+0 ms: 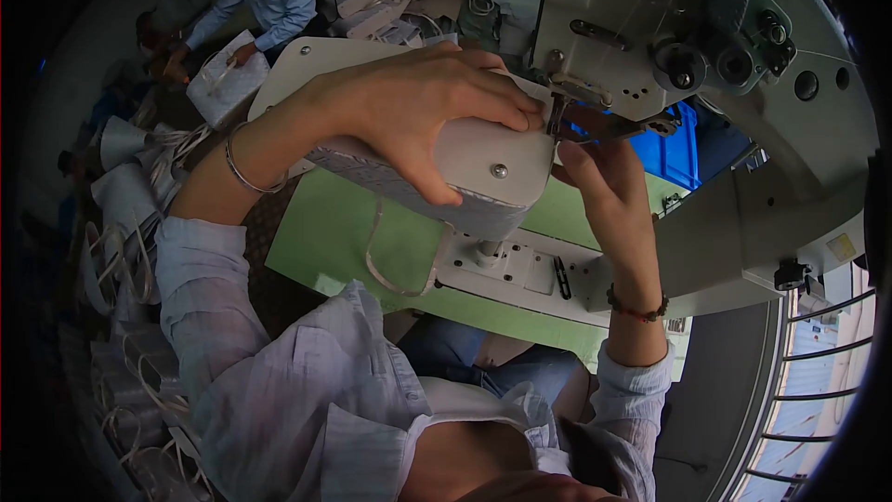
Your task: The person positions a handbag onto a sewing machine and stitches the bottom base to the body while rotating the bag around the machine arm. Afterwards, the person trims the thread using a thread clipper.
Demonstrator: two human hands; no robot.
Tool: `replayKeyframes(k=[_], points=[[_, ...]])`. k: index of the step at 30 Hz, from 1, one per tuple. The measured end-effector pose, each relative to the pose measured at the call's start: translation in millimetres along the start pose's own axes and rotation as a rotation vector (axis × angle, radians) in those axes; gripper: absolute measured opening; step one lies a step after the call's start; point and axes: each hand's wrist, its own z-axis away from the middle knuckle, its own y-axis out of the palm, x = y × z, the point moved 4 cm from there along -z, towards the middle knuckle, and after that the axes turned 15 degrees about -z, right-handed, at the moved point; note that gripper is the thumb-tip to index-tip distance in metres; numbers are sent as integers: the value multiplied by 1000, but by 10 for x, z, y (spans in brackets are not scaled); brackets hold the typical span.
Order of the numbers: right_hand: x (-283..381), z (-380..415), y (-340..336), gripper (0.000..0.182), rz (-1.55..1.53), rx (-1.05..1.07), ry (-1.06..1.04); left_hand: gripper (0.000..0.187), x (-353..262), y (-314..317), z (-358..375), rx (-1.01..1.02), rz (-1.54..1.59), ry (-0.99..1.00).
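- I see my left hand (418,112) clamped over the white leather bag panel with a metal rivet (483,163), on the grey sewing machine's (743,130) post, long axis running left to right.
- My right hand (604,191) pinches its right edge, nearer the needle.

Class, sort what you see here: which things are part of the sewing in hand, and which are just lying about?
In use: white bag panel with metal stud; left hand; right hand; grey sewing machine head.

Lying about: blue plastic crate; white bags heaped at the back; loose white strap loops.
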Motion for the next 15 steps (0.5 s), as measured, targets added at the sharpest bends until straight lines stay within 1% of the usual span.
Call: replayKeyframes(k=[2,3,4,6,9,12,15], points=[[38,207,142,54,43,64,161,83,-22,-41,-3,1,25,-6],[12,284,175,63,34,86,58,83,-24,-40,-6,19,55,-15],[4,341,216,63,43,89,60,83,-13,-29,-6,10,58,-18],[-15,414,256,71,156,39,14,84,0,-2,2,9,24,-5],[-10,397,272,76,163,31,12,84,-13,-23,-11,33,67,-18],[-25,400,247,74,216,33,-5,83,-25,-38,-27,34,87,-8],[-29,370,230,74,196,26,4,83,6,-19,-35,49,81,-29]])
